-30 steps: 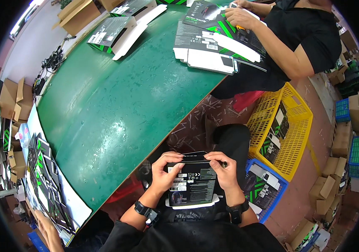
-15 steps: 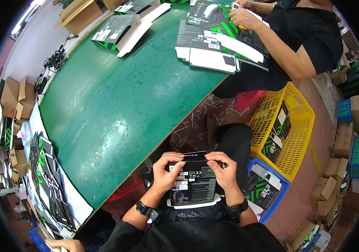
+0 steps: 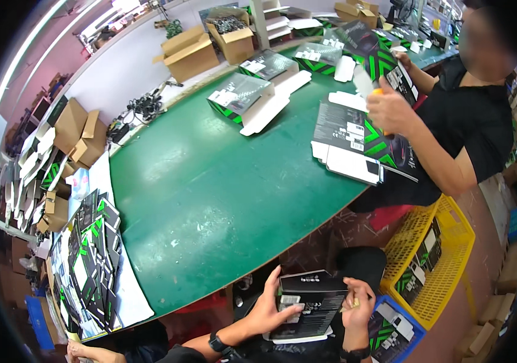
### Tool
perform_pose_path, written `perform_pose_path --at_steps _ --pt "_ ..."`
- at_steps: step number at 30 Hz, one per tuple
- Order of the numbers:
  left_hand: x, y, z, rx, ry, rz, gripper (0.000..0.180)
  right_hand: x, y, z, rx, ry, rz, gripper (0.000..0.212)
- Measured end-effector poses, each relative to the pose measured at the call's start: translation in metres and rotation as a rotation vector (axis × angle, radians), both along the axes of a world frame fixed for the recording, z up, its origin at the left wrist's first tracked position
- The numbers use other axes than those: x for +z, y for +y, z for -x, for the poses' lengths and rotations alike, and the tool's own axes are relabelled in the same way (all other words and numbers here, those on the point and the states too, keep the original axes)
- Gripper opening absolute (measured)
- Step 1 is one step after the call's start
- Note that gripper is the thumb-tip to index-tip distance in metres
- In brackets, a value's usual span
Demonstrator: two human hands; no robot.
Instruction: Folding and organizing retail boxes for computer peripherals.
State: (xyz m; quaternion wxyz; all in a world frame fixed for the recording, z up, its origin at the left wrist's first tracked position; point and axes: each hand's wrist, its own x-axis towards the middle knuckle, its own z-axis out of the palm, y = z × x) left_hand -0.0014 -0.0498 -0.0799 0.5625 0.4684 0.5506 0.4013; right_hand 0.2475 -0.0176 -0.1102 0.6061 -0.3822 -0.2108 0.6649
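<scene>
Carton in hand: you have the black printed carton (image 3: 319, 307) just off the near edge of the green counter (image 3: 180, 199) (a white flap shows along its bottom).
Left hand: yours (image 3: 270, 311) grips the carton's left side, thumb laid across the printed face, index finger pointing up.
Right hand: yours (image 3: 358, 305) is curled at the carton's right edge; you cannot tell here whether it pinches the card.
Crates: to your right, off the counter's near edge, stand a yellow crate (image 3: 455, 272) and a blue crate (image 3: 421, 333), both holding printed cartons.
Co-worker: at the counter's right side, a person in a black shirt (image 3: 482, 130) raises a printed carton, above flat cartons (image 3: 340, 130) lying on the counter.
Far edge: an open-flapped carton (image 3: 240, 97) stands on the counter there.
Left end: flat black-and-green cartons (image 3: 92, 260) lie heaped on the counter.
</scene>
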Motion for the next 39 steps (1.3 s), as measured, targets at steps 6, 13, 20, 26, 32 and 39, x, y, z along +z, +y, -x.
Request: perform_pose_path --at_steps 6,13,20,26,32,39 --pt "0.069 0.058 0.105 0.431 0.272 -0.245 0.092 0.022 0.019 -0.003 -0.047 -0.002 -0.111 0.026" --pt "0.053 0.166 0.273 1.014 0.105 -0.308 0.089 0.018 0.023 0.016 0.14 -0.163 -0.045 0.025" --pt "-0.005 0.087 0.236 0.489 1.45 -0.089 0.086 0.001 0.001 0.019 0.405 -0.516 0.055 0.038" --pt "0.021 0.063 0.126 0.077 1.419 -0.125 0.086 0.002 0.006 0.033 0.642 -0.829 -0.101 0.037" --pt "0.038 0.054 0.03 -0.349 0.888 -0.603 0.062 0.005 0.009 0.065 0.419 -1.073 -0.079 0.04" --pt "0.012 0.076 -0.037 -0.808 0.611 -0.685 0.037 -0.055 -0.044 0.012 -0.238 -1.381 0.119 0.028"
